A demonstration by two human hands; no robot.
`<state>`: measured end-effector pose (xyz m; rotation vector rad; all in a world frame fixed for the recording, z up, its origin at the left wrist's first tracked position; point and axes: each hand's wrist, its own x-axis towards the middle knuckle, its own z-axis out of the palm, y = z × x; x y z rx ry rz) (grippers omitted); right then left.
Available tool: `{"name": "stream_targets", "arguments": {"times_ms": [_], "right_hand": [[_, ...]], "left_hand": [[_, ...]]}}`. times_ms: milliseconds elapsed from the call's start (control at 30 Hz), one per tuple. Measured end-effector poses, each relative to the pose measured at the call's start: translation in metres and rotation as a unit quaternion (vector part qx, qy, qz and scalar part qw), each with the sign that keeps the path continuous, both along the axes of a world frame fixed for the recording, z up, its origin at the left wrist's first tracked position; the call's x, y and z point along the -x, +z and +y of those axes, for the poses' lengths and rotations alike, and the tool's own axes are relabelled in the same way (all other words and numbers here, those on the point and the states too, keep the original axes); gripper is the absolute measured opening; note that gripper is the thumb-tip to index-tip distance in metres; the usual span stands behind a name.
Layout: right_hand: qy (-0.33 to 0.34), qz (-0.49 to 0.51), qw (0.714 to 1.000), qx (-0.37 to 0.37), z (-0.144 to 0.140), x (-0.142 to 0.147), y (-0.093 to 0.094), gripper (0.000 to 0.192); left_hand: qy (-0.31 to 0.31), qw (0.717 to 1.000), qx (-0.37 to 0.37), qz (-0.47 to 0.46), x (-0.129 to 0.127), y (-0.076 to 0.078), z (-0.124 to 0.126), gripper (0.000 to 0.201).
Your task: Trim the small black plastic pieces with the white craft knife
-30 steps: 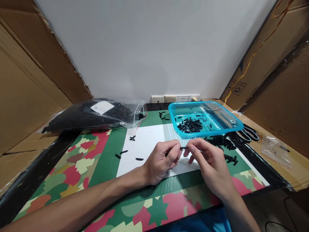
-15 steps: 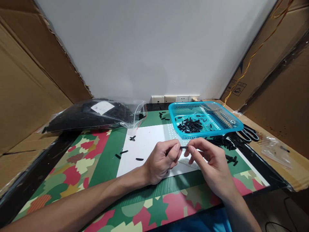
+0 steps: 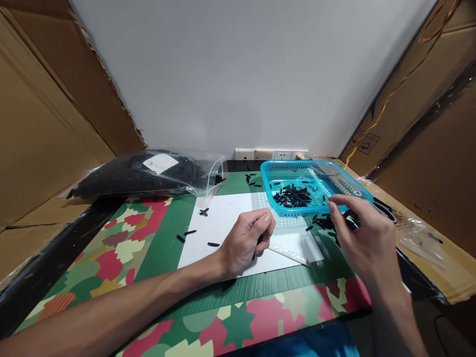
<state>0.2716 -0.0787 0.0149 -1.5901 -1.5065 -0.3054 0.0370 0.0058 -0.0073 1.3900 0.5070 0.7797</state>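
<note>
Nearest the camera, a mat printed with red, green and cream camouflage shapes (image 3: 111, 258) is spread over the counter, and both bare forearms are stretched across it. On a white sheet of paper (image 3: 230, 218) laid over the mat, the left hand (image 3: 247, 240) is rested, its fingers curled together around a small thin black plastic piece (image 3: 254, 255), of which only a dark tip is seen below the palm. Just beside that hand, to the right, a clear plastic strip with a red tip (image 3: 288, 254) is laid slantwise on the paper. The right hand (image 3: 362, 238) is raised above the counter with its fingers apart and nothing is seen in it; its fingertips are held near a loose heap of short black plastic pieces (image 3: 327, 222) scattered at the right edge of the paper. A few single black pieces (image 3: 203, 212) are strewn over the left part of the sheet. Farther back, a turquoise perforated plastic basket (image 3: 357, 184) is set on the counter, and a pile of the same black pieces is held inside it. Behind and to the left, a large clear zip bag filled with black parts (image 3: 145, 173) is laid on its side. At the far edge, white wall sockets (image 3: 271, 154) are mounted under a pale wall, and brown cardboard panels (image 3: 44, 124) are stood along both sides.
</note>
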Motion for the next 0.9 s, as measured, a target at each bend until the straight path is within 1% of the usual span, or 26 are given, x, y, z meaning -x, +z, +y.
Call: {"name": "stream_targets", "arguments": {"times_ms": [67, 100, 167, 200, 233, 267, 333, 433, 500, 567, 633, 667, 833, 900], "right_hand": [[0.047, 0.027, 0.998, -0.011, -0.004, 0.02, -0.002, 0.013], [0.091, 0.039, 0.995, -0.013, -0.007, 0.033, -0.004, 0.011], [0.204, 0.041, 0.978, 0.015, -0.011, 0.059, -0.007, 0.011], [0.255, 0.023, 0.966, 0.043, -0.011, 0.071, -0.009, 0.011], [0.283, 0.005, 0.958, 0.056, -0.011, 0.082, -0.012, 0.01], [0.291, -0.009, 0.954, 0.068, -0.01, 0.09, -0.015, 0.008], [0.274, -0.028, 0.96, 0.047, -0.007, 0.1, -0.021, 0.008], [0.269, -0.017, 0.962, 0.035, -0.004, 0.103, -0.027, 0.011], [0.274, 0.019, 0.961, 0.044, -0.005, 0.101, -0.028, 0.01], [0.272, 0.05, 0.959, 0.058, -0.006, 0.099, -0.027, 0.009], [0.266, 0.062, 0.959, 0.072, -0.007, 0.098, -0.027, 0.01], [0.263, 0.061, 0.96, 0.076, -0.007, 0.098, -0.027, 0.01], [0.252, 0.052, 0.963, 0.075, -0.006, 0.099, -0.032, 0.013], [0.253, 0.079, 0.961, 0.078, -0.006, 0.099, -0.032, 0.012]], "left_hand": [[0.008, 1.0, 0.006, 0.004, 0.0, 0.001, 0.001, 0.048], [0.014, 1.0, 0.009, 0.006, 0.0, 0.001, 0.001, 0.047], [0.027, 1.0, -0.003, 0.012, 0.001, 0.002, 0.002, 0.047], [0.036, 0.999, -0.017, 0.019, 0.001, 0.003, 0.003, 0.047], [0.044, 0.998, -0.033, 0.028, 0.001, 0.003, 0.004, 0.047], [0.052, 0.997, -0.051, 0.038, 0.002, 0.003, 0.006, 0.047], [0.065, 0.993, -0.084, 0.055, 0.002, 0.003, 0.008, 0.048], [0.075, 0.988, -0.119, 0.064, 0.002, 0.003, 0.01, 0.047], [0.067, 0.99, -0.111, 0.055, 0.001, 0.002, 0.01, 0.046], [0.044, 0.996, -0.073, 0.039, 0.001, 0.001, 0.008, 0.047], [0.022, 0.998, -0.042, 0.028, 0.001, 0.0, 0.006, 0.048], [0.018, 0.999, -0.041, 0.027, 0.001, 0.0, 0.006, 0.048], [0.053, 0.991, -0.109, 0.052, 0.002, -0.002, 0.006, 0.048], [0.058, 0.989, -0.124, 0.06, 0.001, -0.002, 0.007, 0.049]]}}
